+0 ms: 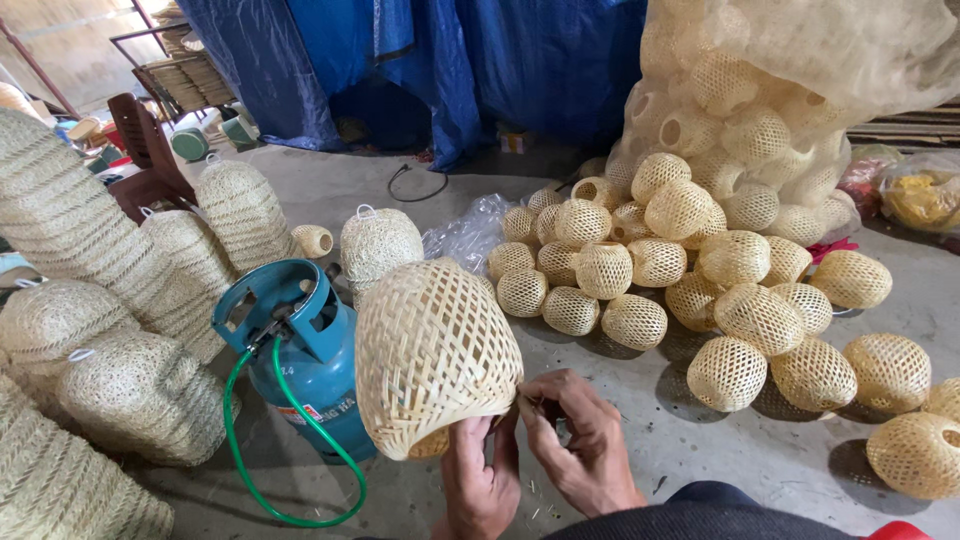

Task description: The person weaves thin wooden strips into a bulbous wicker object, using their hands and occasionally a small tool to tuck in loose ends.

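A heap of small round woven bamboo balls (700,270) lies on the concrete right of the teal gas cylinder (300,350). Just right of the cylinder, a pale dome-shaped woven bamboo shade (432,350) is gripped underneath by the left hand (480,485); the right hand (580,440) pinches its rim.

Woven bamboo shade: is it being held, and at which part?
Yes. The left hand grips the woven bamboo shade at its lower open rim; the right hand pinches the same rim edge beside it.
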